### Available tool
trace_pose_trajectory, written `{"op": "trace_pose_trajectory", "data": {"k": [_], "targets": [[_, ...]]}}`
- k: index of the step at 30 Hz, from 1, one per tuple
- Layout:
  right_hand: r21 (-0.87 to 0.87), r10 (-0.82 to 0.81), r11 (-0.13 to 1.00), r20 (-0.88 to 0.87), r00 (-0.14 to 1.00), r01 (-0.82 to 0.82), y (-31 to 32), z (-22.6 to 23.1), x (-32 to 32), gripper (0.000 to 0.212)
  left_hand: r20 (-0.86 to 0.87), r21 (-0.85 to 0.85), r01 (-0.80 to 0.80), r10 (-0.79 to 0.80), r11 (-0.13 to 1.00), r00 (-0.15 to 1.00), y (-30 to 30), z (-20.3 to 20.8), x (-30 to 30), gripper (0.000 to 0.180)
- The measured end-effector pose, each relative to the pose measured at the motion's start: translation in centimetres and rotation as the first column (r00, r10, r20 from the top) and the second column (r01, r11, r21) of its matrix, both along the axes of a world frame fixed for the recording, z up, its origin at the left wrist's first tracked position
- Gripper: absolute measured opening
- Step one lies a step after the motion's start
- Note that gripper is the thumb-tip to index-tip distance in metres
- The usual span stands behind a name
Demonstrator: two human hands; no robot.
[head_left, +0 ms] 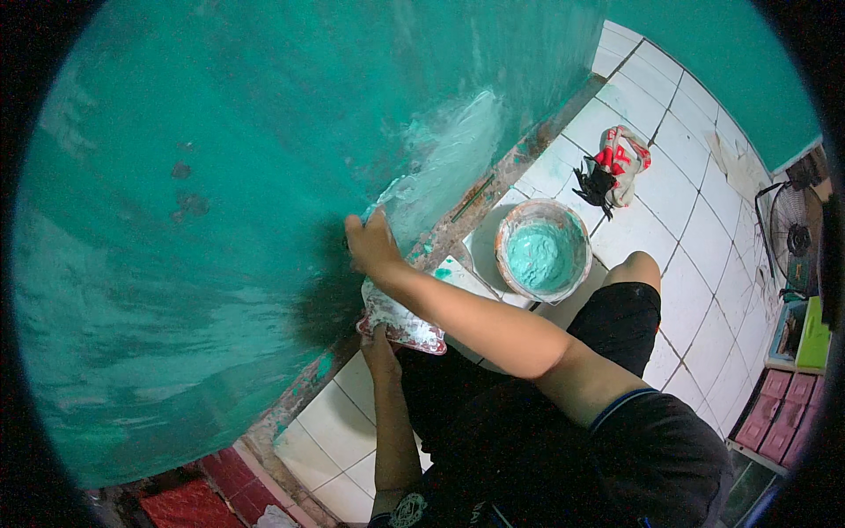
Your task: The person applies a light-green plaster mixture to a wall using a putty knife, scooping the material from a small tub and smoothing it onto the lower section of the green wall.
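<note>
Paste-smeared board (pixel 400 321) is gripped by half-hidden left fingers (pixel 380 338); right fingers (pixel 356 232) curl, I cannot tell around what.

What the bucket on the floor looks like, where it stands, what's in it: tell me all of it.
The bucket is round and open-topped, perhaps plastic, its rim and inner sides smeared whitish and rusty brown. It holds thick, lumpy pale-green paste, below the rim. It stands upright on the white floor tiles, just out from the foot of the green wall. Neither the left hand nor the right hand touches it.
</note>
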State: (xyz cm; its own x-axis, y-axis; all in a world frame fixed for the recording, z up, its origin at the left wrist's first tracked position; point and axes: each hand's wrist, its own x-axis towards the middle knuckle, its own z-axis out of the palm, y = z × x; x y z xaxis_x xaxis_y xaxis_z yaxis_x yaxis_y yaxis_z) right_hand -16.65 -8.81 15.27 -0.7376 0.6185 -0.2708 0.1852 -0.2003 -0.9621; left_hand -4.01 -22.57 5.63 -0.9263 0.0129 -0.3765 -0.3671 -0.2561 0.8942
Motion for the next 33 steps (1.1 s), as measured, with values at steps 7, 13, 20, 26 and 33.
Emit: {"op": "trace_pose_trajectory", "data": {"k": [7,13,20,26,33], "targets": [[0.080,-0.076,0.994,-0.046,0.996,0.079,3.5,-0.8,2.6,0.064,-0.022,0.004,0.017,-0.017,1.000,1.000,-0.2,0.4,0.5,0.039],[0.168,-0.066,0.983,-0.013,0.998,0.067,3.3,2.0,0.2,0.070,0.062,-0.038,0.026,-0.024,0.999,0.998,1.3,0.9,0.8,0.038],[0.284,-0.072,0.954,-0.105,0.992,0.099,-0.3,1.0,4.5,0.063,0.016,-0.025,-0.004,0.004,1.000,1.000,0.1,1.1,0.8,0.036],[0.068,-0.042,0.997,-0.020,0.999,0.043,5.4,-2.4,1.0,0.052,0.037,-0.065,0.019,-0.017,0.998,0.999,1.8,2.5,0.8,0.036],[0.272,-0.140,0.944,-0.181,0.974,0.186,-0.3,2.2,1.9,0.046,0.045,-0.095,0.005,-0.001,0.996,0.999,-0.1,1.3,0.9,0.037]]}}
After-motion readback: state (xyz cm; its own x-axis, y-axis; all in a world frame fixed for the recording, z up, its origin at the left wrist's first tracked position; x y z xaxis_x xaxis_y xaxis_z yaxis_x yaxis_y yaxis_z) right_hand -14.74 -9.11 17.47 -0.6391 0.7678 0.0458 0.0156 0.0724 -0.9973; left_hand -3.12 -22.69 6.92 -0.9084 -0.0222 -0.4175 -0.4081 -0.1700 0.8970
